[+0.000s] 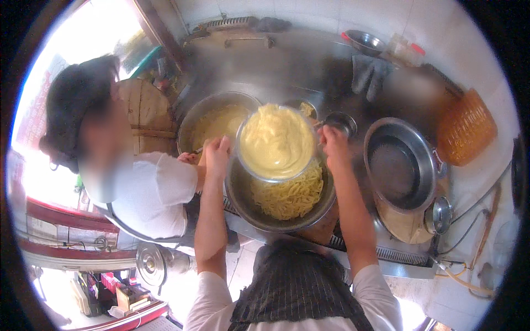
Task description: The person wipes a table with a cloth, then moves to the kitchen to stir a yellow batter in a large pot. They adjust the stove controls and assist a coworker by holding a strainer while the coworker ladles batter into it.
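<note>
A round bowl (pixel 240 161) heaped with thick, pale yellow batter (pixel 276 140) is held up between my two hands. My left hand (pixel 217 153) is closed at its left side, and my right hand (pixel 334 146) grips its right edge. Beneath the bowl, and partly hidden by it, stands a large metal pot (pixel 240 201). Pale yellow strips (pixel 291 197) that look like noodles or cut vegetable fill its bottom. Just beyond my left hand is another large pot (pixel 190 118) with yellowish contents.
A co-worker (pixel 149 193) stands close on my left, one hand by the left pot. On the right are a wide steel basin (pixel 371 149), a small metal bowl (pixel 440 215) and an orange-brown ridged board (pixel 469 127). A dark round pan (pixel 341 122) sits behind my right hand.
</note>
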`<act>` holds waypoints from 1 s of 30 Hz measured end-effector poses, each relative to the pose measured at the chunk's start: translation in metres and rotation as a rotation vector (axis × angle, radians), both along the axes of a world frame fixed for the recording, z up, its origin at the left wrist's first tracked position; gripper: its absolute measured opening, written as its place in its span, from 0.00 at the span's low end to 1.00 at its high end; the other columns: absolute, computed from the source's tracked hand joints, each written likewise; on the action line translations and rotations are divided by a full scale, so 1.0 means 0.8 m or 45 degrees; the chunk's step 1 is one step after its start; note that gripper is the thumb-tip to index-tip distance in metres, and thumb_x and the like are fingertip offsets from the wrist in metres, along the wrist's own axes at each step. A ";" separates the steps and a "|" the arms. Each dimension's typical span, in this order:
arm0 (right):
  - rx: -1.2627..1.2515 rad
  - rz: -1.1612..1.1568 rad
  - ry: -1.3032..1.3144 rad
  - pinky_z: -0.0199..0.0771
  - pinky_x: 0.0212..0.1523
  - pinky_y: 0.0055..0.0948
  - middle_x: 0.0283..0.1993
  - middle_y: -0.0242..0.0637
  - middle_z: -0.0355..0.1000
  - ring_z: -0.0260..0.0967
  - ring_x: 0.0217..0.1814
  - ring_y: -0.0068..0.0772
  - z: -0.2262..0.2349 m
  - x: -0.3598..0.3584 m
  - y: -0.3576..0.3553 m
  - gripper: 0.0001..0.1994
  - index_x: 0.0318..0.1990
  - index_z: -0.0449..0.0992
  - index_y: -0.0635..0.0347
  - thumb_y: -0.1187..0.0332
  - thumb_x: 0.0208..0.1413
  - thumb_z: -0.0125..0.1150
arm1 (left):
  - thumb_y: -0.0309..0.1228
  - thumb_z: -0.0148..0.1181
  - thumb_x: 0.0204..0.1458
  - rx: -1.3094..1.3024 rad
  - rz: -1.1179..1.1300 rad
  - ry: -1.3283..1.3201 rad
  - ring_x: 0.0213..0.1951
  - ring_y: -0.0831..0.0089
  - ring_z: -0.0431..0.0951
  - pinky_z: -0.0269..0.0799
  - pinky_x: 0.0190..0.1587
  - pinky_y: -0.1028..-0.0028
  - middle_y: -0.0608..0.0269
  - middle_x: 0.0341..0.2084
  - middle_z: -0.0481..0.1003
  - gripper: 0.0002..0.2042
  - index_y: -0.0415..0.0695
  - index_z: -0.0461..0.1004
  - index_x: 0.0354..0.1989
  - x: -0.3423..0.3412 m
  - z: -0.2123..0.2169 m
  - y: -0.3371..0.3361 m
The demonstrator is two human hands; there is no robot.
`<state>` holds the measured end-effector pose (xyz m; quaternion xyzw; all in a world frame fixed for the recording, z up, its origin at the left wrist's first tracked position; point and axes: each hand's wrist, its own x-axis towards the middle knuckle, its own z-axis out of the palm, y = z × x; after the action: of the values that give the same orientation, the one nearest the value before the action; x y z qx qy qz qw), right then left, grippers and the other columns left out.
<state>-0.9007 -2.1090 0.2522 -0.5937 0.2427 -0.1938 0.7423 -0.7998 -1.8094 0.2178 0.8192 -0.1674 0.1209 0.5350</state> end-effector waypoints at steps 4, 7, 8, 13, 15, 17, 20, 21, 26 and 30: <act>-0.047 0.072 0.177 0.57 0.24 0.22 0.20 0.28 0.65 0.58 0.22 0.19 -0.078 -0.001 0.017 0.13 0.27 0.72 0.64 0.63 0.53 0.48 | 0.36 0.48 0.52 -0.119 0.185 0.592 0.17 0.80 0.62 0.55 0.19 0.79 0.68 0.15 0.66 0.12 0.40 0.70 0.24 -0.027 -0.056 0.008; -0.094 0.116 0.250 0.49 0.16 0.19 0.18 0.26 0.62 0.53 0.17 0.17 -0.122 0.004 0.030 0.13 0.26 0.72 0.62 0.63 0.54 0.48 | 0.35 0.47 0.52 -0.158 0.290 0.733 0.17 0.81 0.62 0.55 0.19 0.80 0.68 0.15 0.66 0.12 0.40 0.69 0.24 -0.043 -0.093 0.024; -0.090 0.126 0.252 0.51 0.17 0.20 0.18 0.26 0.62 0.54 0.18 0.17 -0.129 0.002 0.034 0.13 0.25 0.72 0.63 0.63 0.54 0.48 | 0.35 0.48 0.51 -0.175 0.267 0.724 0.17 0.80 0.63 0.56 0.19 0.79 0.68 0.14 0.66 0.12 0.39 0.69 0.24 -0.046 -0.100 0.028; -0.134 0.093 0.239 0.55 0.23 0.21 0.18 0.28 0.62 0.56 0.20 0.19 -0.169 0.010 0.047 0.12 0.25 0.72 0.65 0.66 0.53 0.49 | 0.33 0.49 0.51 -0.338 0.269 0.728 0.16 0.79 0.64 0.58 0.19 0.78 0.67 0.14 0.66 0.10 0.37 0.70 0.26 -0.049 -0.122 0.039; -0.108 0.103 0.248 0.56 0.24 0.21 0.18 0.28 0.63 0.56 0.21 0.19 -0.176 0.017 0.049 0.11 0.25 0.72 0.65 0.67 0.53 0.50 | 0.32 0.49 0.51 -0.381 0.305 0.743 0.16 0.80 0.64 0.59 0.19 0.78 0.67 0.14 0.66 0.10 0.38 0.70 0.27 -0.049 -0.120 0.041; -0.104 0.084 0.255 0.56 0.25 0.21 0.19 0.29 0.63 0.57 0.21 0.20 -0.172 0.021 0.053 0.11 0.25 0.72 0.66 0.67 0.52 0.50 | 0.32 0.49 0.51 -0.393 0.313 0.725 0.16 0.80 0.64 0.59 0.20 0.79 0.67 0.14 0.67 0.09 0.38 0.70 0.28 -0.048 -0.121 0.042; -0.159 0.119 0.258 0.61 0.27 0.26 0.20 0.33 0.67 0.62 0.23 0.25 -0.177 0.037 0.052 0.14 0.26 0.72 0.66 0.63 0.52 0.50 | 0.32 0.48 0.52 -0.489 0.287 0.730 0.15 0.82 0.62 0.56 0.17 0.80 0.69 0.14 0.65 0.08 0.42 0.69 0.25 -0.044 -0.118 0.046; -0.191 0.136 0.260 0.64 0.28 0.28 0.21 0.35 0.69 0.65 0.24 0.28 -0.180 0.040 0.047 0.15 0.27 0.73 0.66 0.60 0.52 0.50 | 0.32 0.48 0.52 -0.536 0.305 0.712 0.15 0.82 0.62 0.55 0.16 0.81 0.69 0.14 0.65 0.09 0.42 0.68 0.24 -0.045 -0.118 0.042; -0.387 0.148 0.289 0.60 0.27 0.24 0.18 0.31 0.64 0.60 0.22 0.23 -0.164 0.042 0.050 0.13 0.26 0.72 0.65 0.63 0.52 0.49 | 0.32 0.49 0.52 -0.648 0.305 0.694 0.16 0.83 0.62 0.54 0.16 0.83 0.71 0.15 0.65 0.07 0.43 0.68 0.25 -0.050 -0.113 0.046; -0.362 0.124 0.257 0.60 0.26 0.25 0.18 0.32 0.64 0.60 0.22 0.24 -0.156 0.033 0.057 0.14 0.25 0.72 0.65 0.63 0.52 0.49 | 0.34 0.47 0.53 -0.570 0.258 0.700 0.16 0.83 0.60 0.53 0.18 0.82 0.71 0.13 0.63 0.11 0.43 0.67 0.23 -0.057 -0.106 0.049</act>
<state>-0.8740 -2.0631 0.1271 -0.7201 0.2572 -0.1296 0.6313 -0.8456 -1.7698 0.1333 0.6962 0.0951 -0.0178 0.7113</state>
